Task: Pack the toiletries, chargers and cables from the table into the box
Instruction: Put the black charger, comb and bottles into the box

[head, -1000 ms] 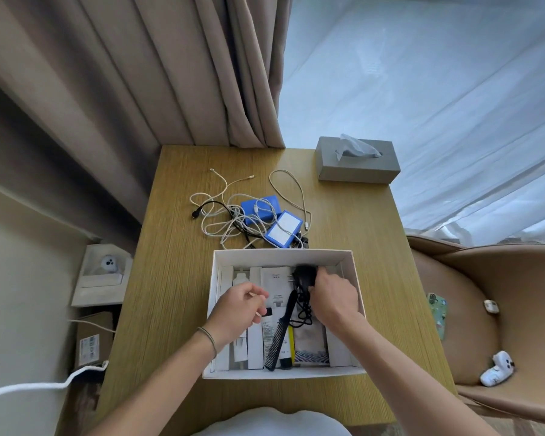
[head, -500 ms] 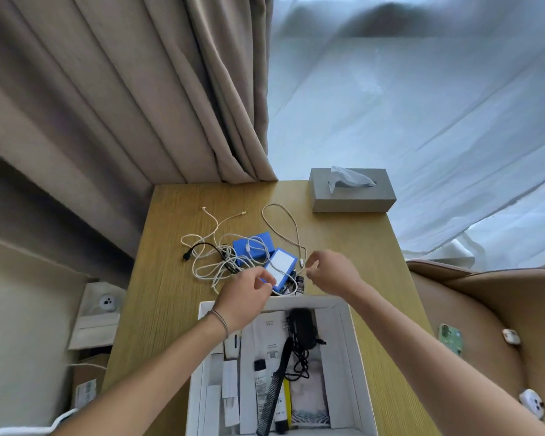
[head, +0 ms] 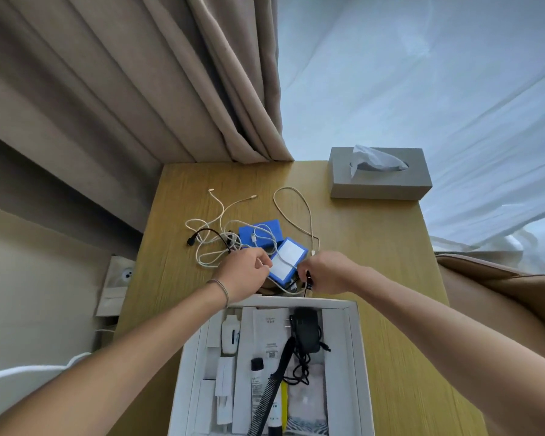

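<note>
Hands have come out of the box since a second ago and now sit at the cable pile above its top edge; half a second ago they were just short of it. Left hand (head: pixel 244 273), left of centre, has its fingers curled at the near corner of the labelled blue charger (head: pixel 286 261), pinching a white cable (head: pixel 216 247) there. Right hand (head: pixel 326 273), just right of that charger, is curled round a black plug (head: pixel 308 280) with cable running beneath. The two hands lie close together, the charger between them.

Count, left to right on the table (head: pixel 375 247): one black cable (head: pixel 202 235), a tangle of white cables whose number cannot be told, two blue chargers, the second (head: pixel 260 231) behind the first, and one grey tissue box (head: pixel 379 176) at upper right.

Box (head: pixel 361 357), white, lower centre, holds one white bottle (head: pixel 230 336), one tube (head: pixel 258 385), one black comb (head: pixel 272 388) and one black adapter (head: pixel 307 330) with its cord.
</note>
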`<action>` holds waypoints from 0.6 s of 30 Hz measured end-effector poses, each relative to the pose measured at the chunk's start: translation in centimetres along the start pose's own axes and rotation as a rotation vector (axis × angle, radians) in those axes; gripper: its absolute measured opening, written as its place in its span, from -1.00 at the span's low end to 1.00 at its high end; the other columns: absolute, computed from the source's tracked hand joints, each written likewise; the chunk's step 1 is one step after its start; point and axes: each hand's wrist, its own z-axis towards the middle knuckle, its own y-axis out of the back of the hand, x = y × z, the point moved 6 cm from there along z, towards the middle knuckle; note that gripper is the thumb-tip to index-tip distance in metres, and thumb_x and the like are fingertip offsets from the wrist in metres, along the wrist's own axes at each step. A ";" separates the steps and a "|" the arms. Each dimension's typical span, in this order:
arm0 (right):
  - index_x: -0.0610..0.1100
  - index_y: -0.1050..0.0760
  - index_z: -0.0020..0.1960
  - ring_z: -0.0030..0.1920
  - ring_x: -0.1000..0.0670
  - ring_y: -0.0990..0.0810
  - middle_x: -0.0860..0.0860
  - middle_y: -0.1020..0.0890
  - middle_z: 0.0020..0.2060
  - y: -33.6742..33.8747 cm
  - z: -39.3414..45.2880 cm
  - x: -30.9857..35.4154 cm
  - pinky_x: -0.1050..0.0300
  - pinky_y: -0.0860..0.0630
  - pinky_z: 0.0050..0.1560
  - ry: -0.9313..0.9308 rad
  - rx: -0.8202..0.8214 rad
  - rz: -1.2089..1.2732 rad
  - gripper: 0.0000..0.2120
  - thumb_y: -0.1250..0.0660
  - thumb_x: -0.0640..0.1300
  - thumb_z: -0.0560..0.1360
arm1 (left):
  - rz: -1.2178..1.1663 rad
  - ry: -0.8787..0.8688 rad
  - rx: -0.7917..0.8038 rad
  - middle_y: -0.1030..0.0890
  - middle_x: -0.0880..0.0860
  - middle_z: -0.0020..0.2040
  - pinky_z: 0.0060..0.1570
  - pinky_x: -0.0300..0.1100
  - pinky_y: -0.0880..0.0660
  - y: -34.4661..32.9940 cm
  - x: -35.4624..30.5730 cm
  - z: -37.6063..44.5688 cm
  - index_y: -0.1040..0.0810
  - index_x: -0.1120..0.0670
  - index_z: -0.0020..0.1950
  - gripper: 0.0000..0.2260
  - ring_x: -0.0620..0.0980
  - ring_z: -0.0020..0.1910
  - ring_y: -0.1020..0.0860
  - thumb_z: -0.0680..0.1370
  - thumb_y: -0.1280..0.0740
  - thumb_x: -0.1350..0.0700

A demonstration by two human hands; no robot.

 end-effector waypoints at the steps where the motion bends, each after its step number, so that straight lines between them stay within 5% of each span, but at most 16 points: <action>1: 0.06 -0.53 0.00 -0.27 -0.07 -0.51 0.12 -0.46 -0.33 -0.1 0.0 0.0 0.16 -0.27 -0.45 0.004 -0.027 0.001 -0.80 -0.32 -0.15 0.42 | 0.010 0.007 0.011 -0.52 -0.12 -0.31 -0.34 -0.21 -0.33 -0.3 0.2 0.2 -0.60 -0.05 -0.02 -0.87 -0.13 -0.31 -0.47 0.55 -0.26 0.10; 6: 0.04 -0.52 0.04 -0.21 -0.11 -0.60 0.07 -0.61 -0.24 0.3 -0.5 -1.6 0.08 -0.49 -0.31 -0.077 -0.173 0.117 -0.75 -0.38 -0.13 0.37 | 0.103 0.009 0.076 -0.56 -0.14 -0.24 -0.26 -0.20 -0.44 -0.8 1.1 1.1 -0.62 -0.04 0.01 -0.86 -0.12 -0.25 -0.54 0.56 -0.27 0.07; 10: 0.10 -0.57 0.11 -0.22 -0.03 -0.54 0.12 -0.56 -0.25 -0.7 -0.6 -0.6 0.19 -0.27 -0.40 0.042 -0.112 0.061 -0.67 -0.36 -0.12 0.36 | 0.122 0.010 0.124 -0.56 -0.18 -0.18 -0.15 -0.18 -0.53 -0.6 2.2 1.7 -0.64 -0.04 -0.03 -0.83 -0.13 -0.16 -0.56 0.54 -0.26 0.15; 14: 0.09 -0.58 0.06 -0.11 -0.06 -0.65 0.09 -0.68 -0.10 -1.2 -0.5 -0.2 0.13 -0.49 -0.27 0.101 -0.098 -0.045 -0.76 -0.33 -0.10 0.42 | 0.160 -0.005 0.193 -0.50 -0.27 -0.17 -0.28 -0.34 -0.37 -0.1 3.3 2.6 -0.59 -0.13 -0.12 -0.72 -0.25 -0.19 -0.48 0.54 -0.24 0.25; 18: 0.05 -0.60 0.00 -0.12 -0.06 -0.64 0.09 -0.67 -0.09 -1.2 -0.8 0.0 0.13 -0.53 -0.27 0.126 -0.025 -0.152 -0.83 -0.28 -0.09 0.46 | 0.311 -0.090 0.327 -0.49 -0.24 -0.17 -0.20 -0.32 -0.39 -0.7 3.6 3.3 -0.68 -0.06 0.02 -0.73 -0.19 -0.14 -0.50 0.52 -0.28 0.26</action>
